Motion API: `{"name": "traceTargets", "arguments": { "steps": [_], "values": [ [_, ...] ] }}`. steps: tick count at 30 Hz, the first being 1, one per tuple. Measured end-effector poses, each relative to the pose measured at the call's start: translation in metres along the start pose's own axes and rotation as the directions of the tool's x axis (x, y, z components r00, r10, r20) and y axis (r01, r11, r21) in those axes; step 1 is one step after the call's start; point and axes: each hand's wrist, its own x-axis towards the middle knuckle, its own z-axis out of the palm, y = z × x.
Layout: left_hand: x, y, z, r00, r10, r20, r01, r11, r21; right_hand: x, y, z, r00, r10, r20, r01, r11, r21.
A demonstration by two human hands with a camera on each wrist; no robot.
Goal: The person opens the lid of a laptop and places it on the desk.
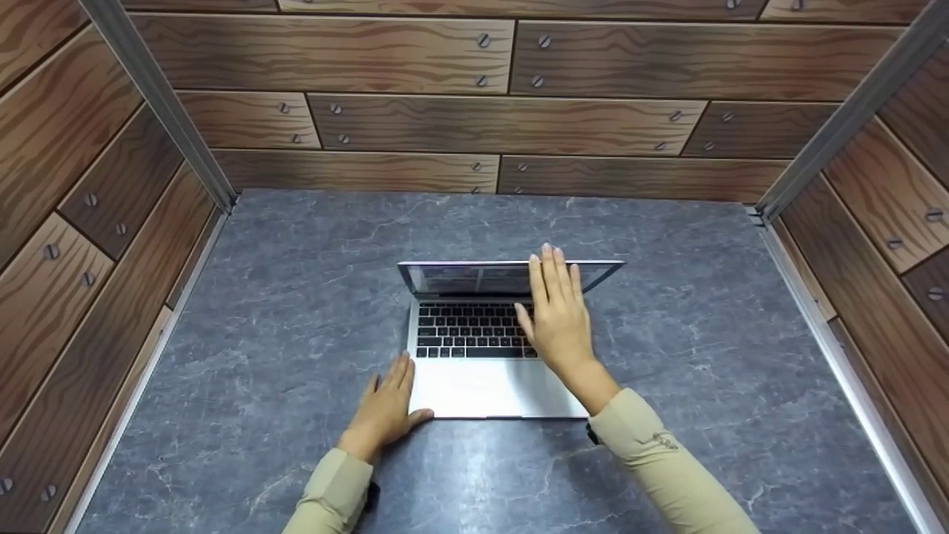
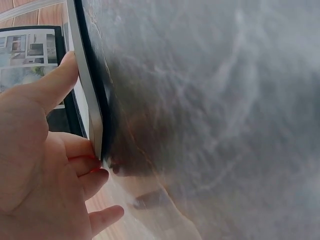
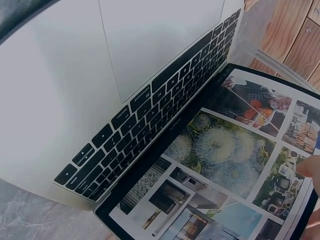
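Observation:
A silver laptop (image 1: 460, 389) lies on the grey marbled surface, its lid raised and its screen (image 3: 220, 140) lit with a grid of pictures. My left hand (image 1: 385, 408) rests at the front left corner. Its fingers lie along the laptop's left side, and the thumb touches the front edge, as the left wrist view (image 2: 45, 125) hand also shows. Over the right part of the keyboard (image 1: 474, 330) reaches my right hand (image 1: 560, 322). Its straight fingers extend across the lid's top edge, hiding part of the screen; only fingertips (image 3: 311, 167) show in the right wrist view.
Wood-patterned panels (image 1: 415, 122) stand at the back and both sides. Metal rails (image 1: 838, 363) run along the side edges of the surface (image 1: 311, 274), and metal posts (image 1: 159, 104) rise at the back corners.

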Motion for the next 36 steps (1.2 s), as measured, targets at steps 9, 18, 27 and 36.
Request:
{"name": "traceTargets", "arguments": {
  "steps": [9,18,27,36],
  "values": [
    [0.000,0.001,-0.001,1.000,-0.024,0.012,0.024,1.000,-0.006,0.007,0.001,0.001,1.000,0.007,0.014,-0.007,1.000,0.002],
    [0.000,-0.001,0.000,1.000,0.011,-0.010,-0.011,1.000,-0.004,0.013,0.003,0.002,1.000,0.003,0.029,-0.002,1.000,-0.015],
    [0.000,-0.002,0.000,0.999,0.040,-0.034,-0.040,0.999,-0.009,0.022,0.006,0.002,0.999,0.004,0.044,-0.004,1.000,0.008],
    [0.000,0.000,0.000,0.999,0.035,-0.023,-0.035,0.999,0.004,0.030,0.009,0.002,0.993,0.035,0.115,-0.040,0.998,0.043]
  ]
}}
